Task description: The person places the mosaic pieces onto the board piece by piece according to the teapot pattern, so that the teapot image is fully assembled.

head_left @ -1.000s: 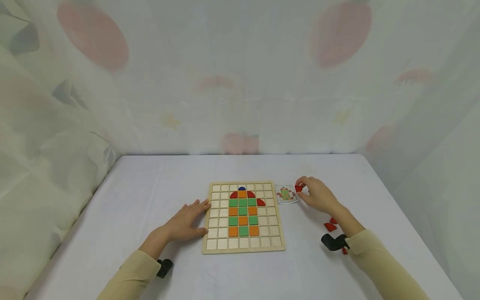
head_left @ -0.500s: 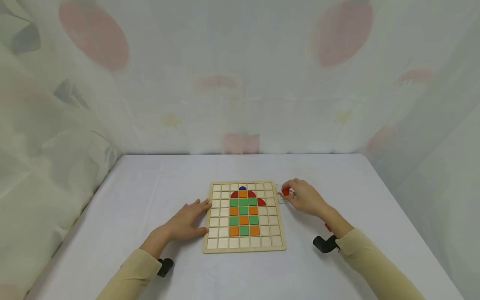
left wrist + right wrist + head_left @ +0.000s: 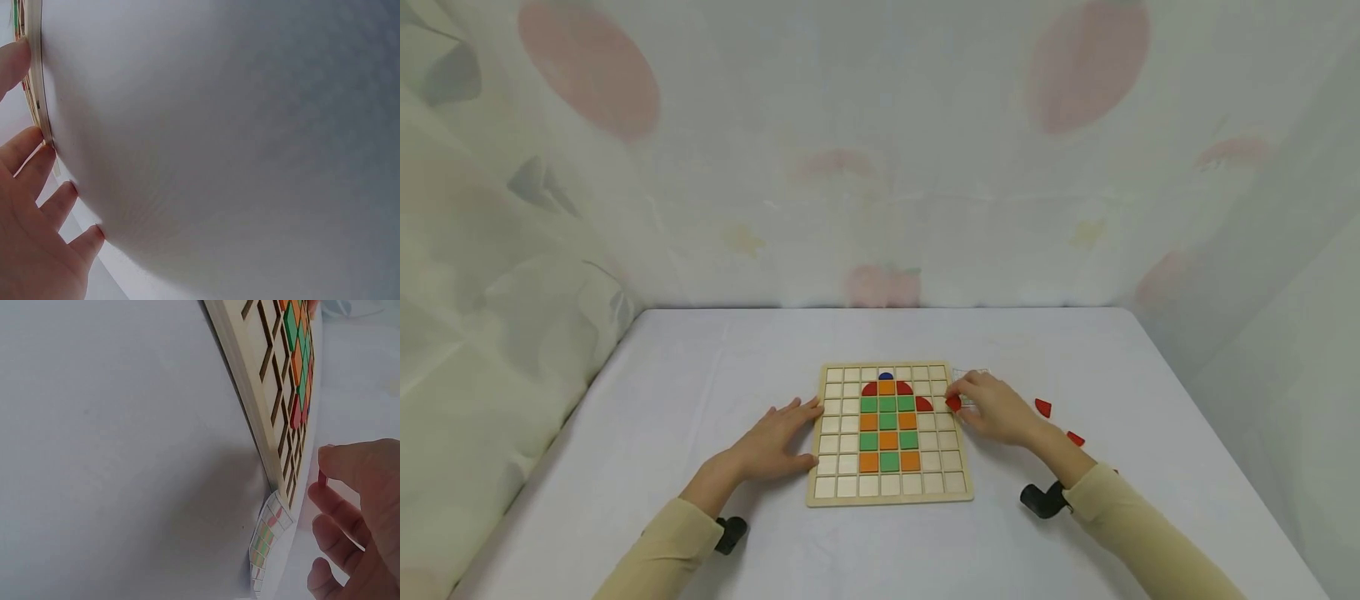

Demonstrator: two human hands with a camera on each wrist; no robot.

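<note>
A square wooden grid board (image 3: 847, 486) lies on the table, with green and orange square tiles set in its middle columns. Red rounded tiles sit near the top and at the right side, and a blue half-round tile (image 3: 886, 376) tops the pattern. My left hand (image 3: 775, 444) rests at the board's left edge, fingers spread and fairly straight, the tips touching the frame. Between thumb and forefinger, my right hand (image 3: 1000, 412) pinches a red quarter-round tile (image 3: 953, 403) over the board's right edge. In the right wrist view that tile (image 3: 322, 478) shows as a thin red sliver.
A small paper pattern card (image 3: 265, 537) lies beside the board's right edge, mostly covered by my right hand in the head view. Loose red tiles (image 3: 1042, 407) lie right of the right forearm, another red tile (image 3: 1076, 437) nearer it. A patterned curtain (image 3: 880, 167) hangs behind the table.
My right hand has moved left and nearer with the red tile, from beyond the pattern card to the board's right edge. The left hand stays in place.
</note>
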